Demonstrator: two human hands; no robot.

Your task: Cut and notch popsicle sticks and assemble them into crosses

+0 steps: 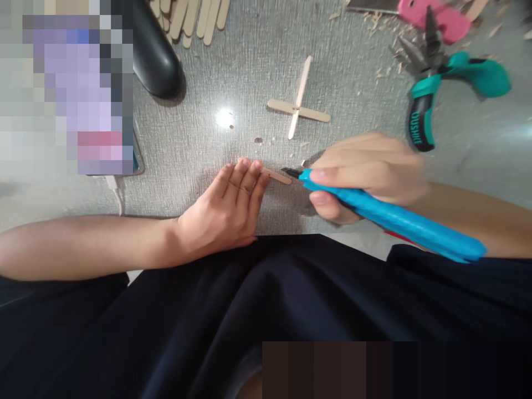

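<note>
On the grey textured table, near its front edge, the left hand is lying over a small wooden stick, with its fingers almost straight and resting close side by side; they are probably pressing the stick down so that it is not sliding. One end of the stick is showing beyond the fingertips, which is giving room for the blade. The right hand is gripping a blue cutter, its thumb and forefinger pinching the handle just behind the blade, likely for fine control, while the long handle is sticking out toward the body. The tip is pointing at the stick, but I cannot tell whether it is touching. Two crossed sticks are lying farther ahead, perhaps as a pattern within sight. The pliers and a pink-handled knife are resting at the right, seemingly out of the way but in reach, and more sticks are waiting at the far edge of view.
</note>
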